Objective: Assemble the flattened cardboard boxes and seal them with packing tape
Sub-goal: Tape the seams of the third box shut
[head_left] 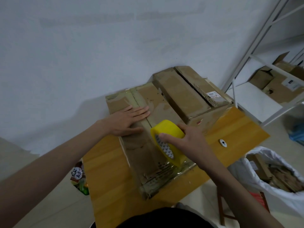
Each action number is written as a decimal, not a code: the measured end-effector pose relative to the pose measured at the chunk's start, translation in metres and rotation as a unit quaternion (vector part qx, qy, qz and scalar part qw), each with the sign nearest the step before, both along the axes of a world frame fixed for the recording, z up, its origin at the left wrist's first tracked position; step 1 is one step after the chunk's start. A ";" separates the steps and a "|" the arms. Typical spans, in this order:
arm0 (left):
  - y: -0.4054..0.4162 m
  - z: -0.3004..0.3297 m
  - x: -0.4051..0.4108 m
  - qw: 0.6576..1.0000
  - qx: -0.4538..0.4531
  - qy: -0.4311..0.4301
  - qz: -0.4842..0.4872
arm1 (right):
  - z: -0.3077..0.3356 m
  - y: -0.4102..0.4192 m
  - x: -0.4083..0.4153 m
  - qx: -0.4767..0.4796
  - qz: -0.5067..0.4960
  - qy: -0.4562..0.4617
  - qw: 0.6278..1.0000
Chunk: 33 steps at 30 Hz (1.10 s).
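Observation:
A worn brown cardboard box (141, 155) lies on the wooden table (105, 165), its top flaps closed along a middle seam. My left hand (130, 120) presses flat on the left flap at the far part of the seam. My right hand (185, 140) grips a yellow roll of packing tape (167, 137) that sits on the seam near the box's middle. A strip of tape lies along the seam beyond the roll. The near end of the box is torn and covered with clear tape.
A second, taller cardboard box (189, 94) stands behind on the table's far right. A small white round object (223, 143) lies on the table to the right. A white sack of cardboard scraps (279, 175) stands at right; a white shelf rack (263, 89) holds more boxes.

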<state>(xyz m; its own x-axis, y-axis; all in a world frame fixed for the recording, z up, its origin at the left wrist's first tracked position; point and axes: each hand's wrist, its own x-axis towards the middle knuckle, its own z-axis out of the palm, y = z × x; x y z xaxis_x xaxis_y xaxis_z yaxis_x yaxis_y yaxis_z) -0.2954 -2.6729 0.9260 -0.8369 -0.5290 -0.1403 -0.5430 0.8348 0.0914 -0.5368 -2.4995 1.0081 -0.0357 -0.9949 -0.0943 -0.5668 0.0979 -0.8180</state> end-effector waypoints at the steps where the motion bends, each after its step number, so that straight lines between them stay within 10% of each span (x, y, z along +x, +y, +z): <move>1: 0.002 0.000 0.001 1.000 -0.004 -0.003 0.003 | 0.000 -0.001 0.000 0.004 0.003 -0.004 1.000; 33: 0.056 -0.005 -0.039 0.999 0.033 0.023 0.005 | -0.013 0.061 -0.032 -0.071 -0.040 -0.074 0.994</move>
<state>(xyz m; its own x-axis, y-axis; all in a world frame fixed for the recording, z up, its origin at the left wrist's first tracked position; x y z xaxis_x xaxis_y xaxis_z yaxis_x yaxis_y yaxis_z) -0.3340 -2.6173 0.9209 -0.8381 -0.5281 -0.1367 -0.5451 0.8208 0.1707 -0.5683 -2.4385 0.9953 -0.1124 -0.9930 0.0376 -0.4346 0.0151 -0.9005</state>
